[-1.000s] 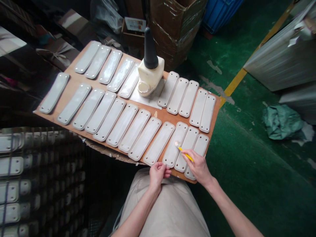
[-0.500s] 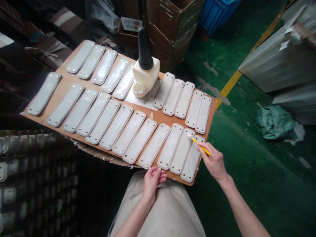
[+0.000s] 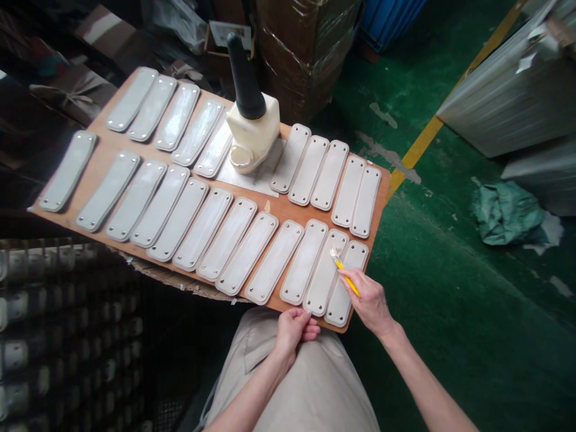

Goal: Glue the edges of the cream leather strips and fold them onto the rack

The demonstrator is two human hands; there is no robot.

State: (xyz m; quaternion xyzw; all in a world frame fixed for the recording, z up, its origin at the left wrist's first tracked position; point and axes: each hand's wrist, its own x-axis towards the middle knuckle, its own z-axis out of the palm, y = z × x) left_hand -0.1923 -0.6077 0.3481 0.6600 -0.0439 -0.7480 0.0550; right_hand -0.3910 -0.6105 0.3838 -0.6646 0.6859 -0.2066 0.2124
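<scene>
My right hand grips a small paintbrush with a yellow handle. Its pale bristles rest on the upper part of a whitish oblong strip, second from the right in the near row. This strip has rounded ends and small metal rivets at its corners. My left hand is closed at the board's near edge, its fingertips by the lower end of that same strip. Whether they pinch anything is hidden. Similar strips lie in two rows on a brown board above my lap.
A cream plastic bottle with a black cone top and an open spout stands on the board. Behind are a wrapped carton and a blue crate. Racked strips fill the lower left. A green sack lies on the floor.
My left hand has moved right along the board's edge to the end of the brushed strip. The brush has shifted slightly down that strip, and its bristles show more clearly.
</scene>
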